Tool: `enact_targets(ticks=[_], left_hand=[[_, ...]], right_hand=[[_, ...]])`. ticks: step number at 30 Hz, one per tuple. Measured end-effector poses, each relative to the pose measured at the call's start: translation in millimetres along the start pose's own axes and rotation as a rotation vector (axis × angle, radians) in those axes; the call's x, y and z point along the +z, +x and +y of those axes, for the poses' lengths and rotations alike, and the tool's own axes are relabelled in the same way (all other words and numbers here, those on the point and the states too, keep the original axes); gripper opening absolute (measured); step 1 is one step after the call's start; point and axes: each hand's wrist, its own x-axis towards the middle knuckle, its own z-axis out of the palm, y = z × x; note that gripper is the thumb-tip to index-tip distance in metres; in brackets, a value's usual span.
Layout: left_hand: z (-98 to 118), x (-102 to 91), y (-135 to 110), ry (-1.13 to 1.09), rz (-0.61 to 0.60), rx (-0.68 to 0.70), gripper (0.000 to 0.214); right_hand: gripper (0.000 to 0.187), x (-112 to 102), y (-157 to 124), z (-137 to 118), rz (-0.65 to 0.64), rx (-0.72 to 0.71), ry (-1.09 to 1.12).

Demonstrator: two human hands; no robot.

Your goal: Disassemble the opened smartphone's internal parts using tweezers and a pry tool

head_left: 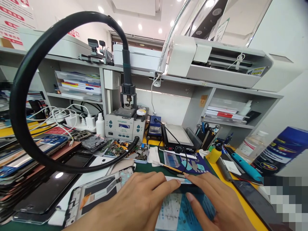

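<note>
At the bottom centre, my left hand (141,199) reaches in with its fingers bent over the edge of a thin, flat, phone-like panel (184,188), dark with a pale edge strip. Its thumb is hidden. From the other side comes my right hand (216,200), index finger at the panel's far edge and thumb on the near side, gripping it between them. Most of the panel is covered by my hands. Beneath lies a blue and white printed sheet (169,208) with specks on it. A thin yellow-handled brush (172,167) lies just beyond my fingertips.
A phone frame (96,195) and stacked phones (53,183) crowd the left. A thick black hose (21,96) loops above them from the grey hot-air station (125,126). Behind stands a flat heating plate (176,138); a yellow bottle (214,153) and blue spray can (281,150) are right.
</note>
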Motion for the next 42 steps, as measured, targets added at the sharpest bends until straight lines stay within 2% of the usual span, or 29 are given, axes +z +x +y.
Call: enact_targets(ticks=[6,13,19,25,30,34,42], left_hand=[[-4.2,8.0,-1.0,0.009,0.137,0.013,0.041],[-2.2,-1.5,-1.6,0.038,0.035,0.028,0.047],[-3.2,4.0,-0.7,0.0,0.104,0.018,0.043],[-1.2,-0.2,-1.2,0.047,0.069,0.032,0.047],[0.2,0.5,0.9,0.072,0.132,0.046,0.047],[1.5,-1.3,3.4,0.084,0.078,0.061,0.057],[1.7,-5.4,3.0,0.093,0.038,0.068,0.058]], right_hand=[[0.023,-2.0,4.0,-1.2,-0.026,0.009,0.007],[0.023,-2.2,1.2,-0.7,-0.035,0.015,0.034],[0.024,0.0,1.2,0.3,-0.027,0.013,0.015],[0.024,0.4,-0.5,1.2,-0.056,0.027,0.037],[0.025,-1.9,-2.4,0.6,-0.046,0.018,0.029],[0.024,-0.3,-1.9,-0.4,-0.038,0.017,0.029],[0.024,-2.3,-1.0,-0.9,-0.035,0.014,0.013]])
